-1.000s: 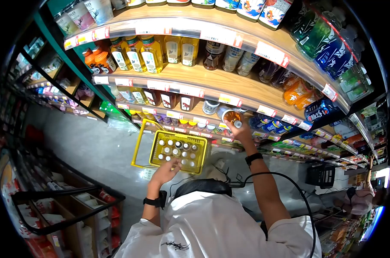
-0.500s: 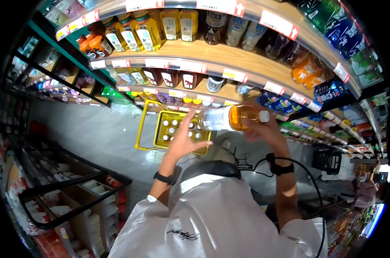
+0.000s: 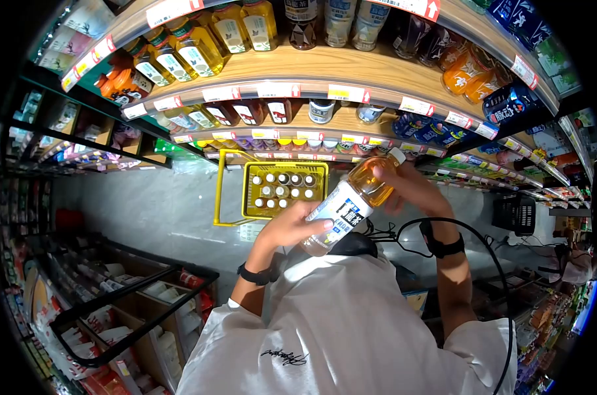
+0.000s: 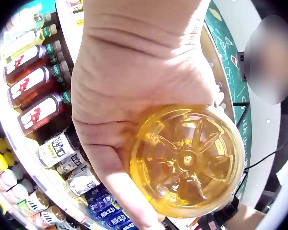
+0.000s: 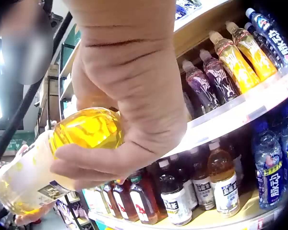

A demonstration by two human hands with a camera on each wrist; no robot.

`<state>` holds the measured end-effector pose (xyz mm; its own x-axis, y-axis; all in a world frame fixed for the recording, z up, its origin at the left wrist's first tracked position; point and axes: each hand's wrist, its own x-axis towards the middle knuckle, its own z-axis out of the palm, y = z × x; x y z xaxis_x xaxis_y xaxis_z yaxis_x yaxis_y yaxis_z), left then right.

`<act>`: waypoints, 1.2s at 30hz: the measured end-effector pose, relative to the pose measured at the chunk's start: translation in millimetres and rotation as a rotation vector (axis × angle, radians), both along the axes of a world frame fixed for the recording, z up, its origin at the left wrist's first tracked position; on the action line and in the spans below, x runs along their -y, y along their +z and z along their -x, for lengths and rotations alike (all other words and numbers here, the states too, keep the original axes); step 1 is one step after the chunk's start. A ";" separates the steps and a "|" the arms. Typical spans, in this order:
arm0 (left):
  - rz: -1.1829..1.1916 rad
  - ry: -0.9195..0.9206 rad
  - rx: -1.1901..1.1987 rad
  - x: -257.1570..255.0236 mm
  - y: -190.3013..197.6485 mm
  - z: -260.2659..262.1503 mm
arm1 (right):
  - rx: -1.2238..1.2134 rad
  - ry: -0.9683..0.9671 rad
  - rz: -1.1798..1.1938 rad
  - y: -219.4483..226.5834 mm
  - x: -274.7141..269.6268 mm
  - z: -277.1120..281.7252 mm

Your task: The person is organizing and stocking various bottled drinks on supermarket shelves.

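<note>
Here, a person is holding a bottle (image 3: 346, 207) of amber drink with both hands, out in front of the chest and slanting, its white cap pointing up toward the shelves and its base pointing down toward the body. The left hand (image 3: 290, 227) is cupping the lower end: in the left wrist view the palm (image 4: 134, 110) is lying against the round base of the bottle (image 4: 185, 160), with the thumb curling along its side. The right hand (image 3: 410, 187) is gripping the upper part near the neck; in the right wrist view its fingers (image 5: 101, 163) are wrapping round the clear yellow shoulder of the bottle (image 5: 62, 148), just above the white label.

Beyond the hands, a yellow basket (image 3: 249, 191) is sitting on the grey floor (image 3: 147, 204) at the foot of the shelves, with rows of white-capped bottles standing inside it. The wooden shelves (image 3: 351, 72) are curving across the far side, carrying yellow, dark brown, orange and blue bottles behind price tags. A black cable (image 3: 489, 257) is looping from the right wrist band down over the white shirt (image 3: 338, 329). On the near left, a black rack (image 3: 114, 309) is holding packaged goods.
</note>
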<state>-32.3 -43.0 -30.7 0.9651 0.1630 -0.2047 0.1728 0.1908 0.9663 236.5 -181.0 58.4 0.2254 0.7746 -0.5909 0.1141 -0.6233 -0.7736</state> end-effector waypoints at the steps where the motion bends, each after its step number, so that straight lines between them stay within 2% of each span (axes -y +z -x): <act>1: 0.000 0.002 0.004 1.1 0.2 0.0 | 0.052 0.040 -0.048 0.3 -1.4 -0.6; 2: 0.008 -0.001 0.012 2.4 0.3 0.0 | 0.009 0.094 0.048 0.6 -4.3 -7.0; 3: 0.012 -0.003 0.022 2.4 0.5 -0.6 | 0.019 0.100 0.041 0.8 -5.4 -8.7; 5: -0.086 -0.015 0.008 -1.8 -5.1 -1.9 | -0.045 0.078 -0.065 -3.6 -1.4 -3.4; 6: -0.167 -0.022 -0.028 -7.2 -8.0 -2.6 | -0.109 -0.013 -0.098 -15.8 -0.6 -6.1; 7: -0.244 -0.029 -0.065 -12.0 -6.9 -4.6 | -0.106 -0.008 -0.104 -28.7 0.0 -4.8; 9: -0.483 0.062 -0.087 -19.9 0.2 -12.5 | -0.099 0.011 -0.538 -39.2 0.3 -1.8; 11: -0.586 0.248 -0.027 -23.5 2.3 -23.1 | -0.066 0.042 -0.525 -29.8 -7.1 -0.3; 13: -0.575 0.347 -0.164 -34.2 5.4 -27.9 | 0.500 0.203 -0.368 -23.7 -21.0 0.6; 15: -0.419 0.498 -0.103 -33.8 2.2 -28.3 | 0.663 0.187 -0.568 -69.0 -33.6 -14.5; 17: -0.405 0.520 -0.207 -35.1 5.0 -23.3 | 0.754 0.128 -0.735 -115.8 -51.5 -34.5; 21: -0.437 0.556 -0.287 -28.4 -14.2 -5.2 | 0.740 -0.003 -0.633 -142.2 -80.2 -59.2; 23: -0.357 0.590 -0.313 -24.8 -23.2 0.8 | 0.743 -0.107 -0.696 -152.7 -94.2 -66.0; 25: -0.333 0.626 -0.370 -22.8 -16.2 -4.0 | 0.790 -0.127 -0.549 -168.5 -107.1 -73.9; 26: -0.312 0.652 -0.388 -21.3 -16.3 -7.0 | 0.778 -0.111 -0.555 -178.2 -113.1 -79.1; 28: -0.266 0.686 -0.399 -18.9 -20.0 -12.5 | 0.912 -0.079 -0.596 -188.7 -121.7 -86.5; 31: -0.239 0.715 -0.434 -20.5 -23.4 -24.3 | 0.824 -0.071 -0.541 -178.2 -137.3 -94.7; 33: -0.194 0.741 -0.381 -22.4 -30.0 -29.7 | 0.840 -0.041 -0.610 -193.1 -145.3 -104.7; 35: -0.261 0.721 -0.411 -27.2 -27.3 -33.8 | 1.040 -0.067 -0.580 -196.3 -150.0 -108.3; 36: -0.231 0.712 -0.390 -30.7 -28.3 -32.3 | 1.049 0.004 -0.587 -183.4 -154.8 -109.4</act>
